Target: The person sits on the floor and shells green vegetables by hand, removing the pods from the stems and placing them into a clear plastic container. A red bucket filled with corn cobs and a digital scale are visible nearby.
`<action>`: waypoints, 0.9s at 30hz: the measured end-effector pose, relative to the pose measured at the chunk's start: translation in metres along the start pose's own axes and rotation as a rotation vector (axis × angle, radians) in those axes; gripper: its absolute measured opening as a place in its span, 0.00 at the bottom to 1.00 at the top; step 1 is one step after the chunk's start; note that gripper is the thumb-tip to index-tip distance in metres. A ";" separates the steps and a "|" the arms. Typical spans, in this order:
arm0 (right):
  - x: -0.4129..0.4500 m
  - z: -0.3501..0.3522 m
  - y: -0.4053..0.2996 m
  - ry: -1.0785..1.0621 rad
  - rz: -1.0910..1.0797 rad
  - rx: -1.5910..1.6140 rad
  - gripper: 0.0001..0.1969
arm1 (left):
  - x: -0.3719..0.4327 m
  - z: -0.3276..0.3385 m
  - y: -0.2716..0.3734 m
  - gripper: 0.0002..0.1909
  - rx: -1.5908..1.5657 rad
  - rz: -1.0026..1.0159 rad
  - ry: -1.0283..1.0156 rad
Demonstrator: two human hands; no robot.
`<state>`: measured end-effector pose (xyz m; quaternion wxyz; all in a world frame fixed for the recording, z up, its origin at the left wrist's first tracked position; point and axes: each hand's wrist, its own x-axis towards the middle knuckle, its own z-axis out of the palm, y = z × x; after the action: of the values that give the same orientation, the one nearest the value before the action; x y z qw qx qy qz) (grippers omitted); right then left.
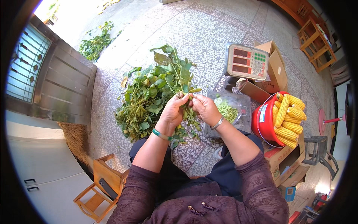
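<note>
A leafy soybean plant (179, 74) with green pods is held up in front of me; my left hand (174, 107), with a green bangle at the wrist, grips its stem. My right hand (205, 108), wearing a silver bracelet, pinches at a pod close beside the left fingertips. More pods hang below the hands. On the floor to the left lies a big heap of soybean plants (139, 112). Shelled green beans (227, 112) rest in a clear plastic bag on the grey platform of a scale (243, 98), just right of my right hand.
The scale's display head (247, 61) stands before an open cardboard box (275, 70). A red bucket (260, 116) of corn cobs (291, 117) is at the right, above banana boxes (288, 159). A wooden chair (105, 173) with a phone (107, 188) stands lower left. Another plant pile (96, 43) lies farther off.
</note>
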<state>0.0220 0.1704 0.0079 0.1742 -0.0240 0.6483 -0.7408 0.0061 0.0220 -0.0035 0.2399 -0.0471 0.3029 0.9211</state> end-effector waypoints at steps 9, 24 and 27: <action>-0.001 0.004 0.000 0.284 -0.448 -0.954 0.06 | -0.001 0.015 -0.009 0.08 0.204 0.142 0.247; 0.003 -0.017 -0.022 -0.048 0.383 0.209 0.07 | -0.004 0.015 -0.011 0.11 0.494 0.228 0.212; 0.005 -0.021 -0.020 -0.078 0.463 0.248 0.08 | -0.003 0.013 -0.013 0.12 0.660 0.250 0.238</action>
<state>0.0076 0.1910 0.0233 0.3657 0.1180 0.5337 -0.7533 0.0155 0.0371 0.0009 0.0907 -0.0365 0.6127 0.7843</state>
